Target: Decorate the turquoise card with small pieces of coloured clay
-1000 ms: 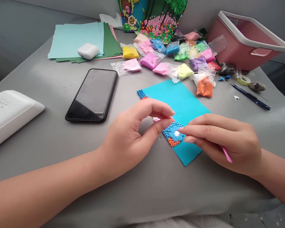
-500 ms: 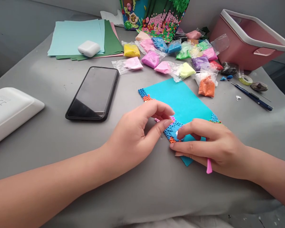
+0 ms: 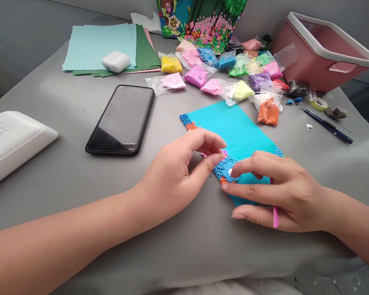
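Blue flower [image 3: 225, 170] under right fingers [image 3: 249, 166], pink tool [image 3: 276, 218] held between them, left fingers [image 3: 211, 139] narrowly parted alongside

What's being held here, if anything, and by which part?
The right hand has a pink tool tucked between its fingers, apparently by its partly hidden middle, with one end sticking out. Whether the left hand holds anything cannot be told.

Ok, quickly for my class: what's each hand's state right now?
Left hand: curled; whether it holds anything cannot be told.
Right hand: holding the pink tool between fingers, index fingertip at the blue flower.
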{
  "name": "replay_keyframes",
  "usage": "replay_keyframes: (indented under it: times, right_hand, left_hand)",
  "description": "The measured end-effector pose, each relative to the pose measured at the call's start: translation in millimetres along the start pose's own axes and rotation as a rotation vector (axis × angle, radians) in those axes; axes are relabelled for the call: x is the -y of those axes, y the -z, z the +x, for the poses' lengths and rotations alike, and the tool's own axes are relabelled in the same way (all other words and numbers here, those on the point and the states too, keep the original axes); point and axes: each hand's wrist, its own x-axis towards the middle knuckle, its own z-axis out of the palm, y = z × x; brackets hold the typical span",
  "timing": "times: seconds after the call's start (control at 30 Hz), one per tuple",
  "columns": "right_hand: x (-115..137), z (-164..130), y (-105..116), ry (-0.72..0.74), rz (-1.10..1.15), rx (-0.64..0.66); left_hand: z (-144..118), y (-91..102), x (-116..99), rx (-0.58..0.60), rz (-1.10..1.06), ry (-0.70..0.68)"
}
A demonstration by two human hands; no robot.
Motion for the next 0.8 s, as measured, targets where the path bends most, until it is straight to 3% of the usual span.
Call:
replay_keyframes:
  times: [0.53, 0.8]
  right_hand:
    - [0, 3, 4, 0.096, -0.147, 0.060]
    - [12, 3, 14, -0.050, 0.235, -0.164]
  left_hand:
    - [1, -1.0, -1, 0.030, -0.014, 0.039]
    - [0, -0.8, -2, 0.035, 0.004, 0.058]
